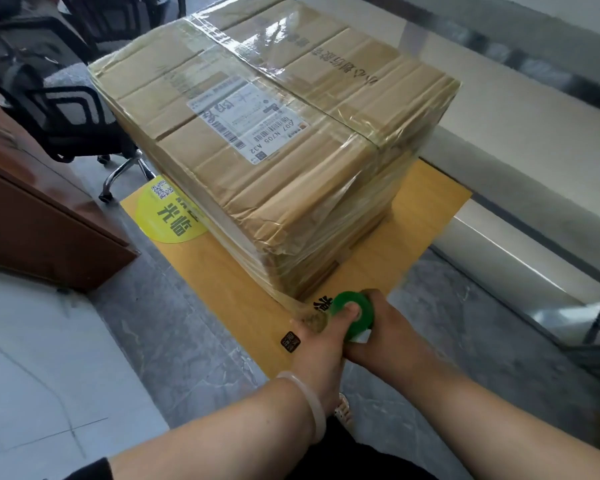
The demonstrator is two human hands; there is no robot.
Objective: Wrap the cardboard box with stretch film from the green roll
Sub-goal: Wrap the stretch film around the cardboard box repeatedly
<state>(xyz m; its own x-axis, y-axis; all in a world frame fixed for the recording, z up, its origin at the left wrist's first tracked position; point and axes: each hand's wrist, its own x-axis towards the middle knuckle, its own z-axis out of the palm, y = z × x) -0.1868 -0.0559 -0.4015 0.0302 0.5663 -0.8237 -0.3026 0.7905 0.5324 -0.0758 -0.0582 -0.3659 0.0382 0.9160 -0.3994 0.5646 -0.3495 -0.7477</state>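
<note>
The cardboard box point(274, 140) sat on a yellow sheet point(222, 271) on the floor point(153, 323). Its top and sides were already glossy under film point(371, 188), with a shipping label point(243, 126) showing through on top. It looked bulky and stiff, probably heavy, so I judged it better to walk the roll round it than to turn it. The film seemed thin, clingy and easy to tear, so it would need steady tension.

The green roll point(343, 303) was low at the box's near corner, just above the sheet, with a stretch of film running from it to that corner. The best hold looked to be at the roll's ends, letting it spin. My left hand point(321, 337) gripped it from my side, thumb point(353, 311) pushed into the core. My right hand point(385, 327) curled round the far side. A bracelet point(309, 400) sat on my left wrist.

A wooden desk point(32, 220) and an office chair point(73, 112) stood off to the left.
</note>
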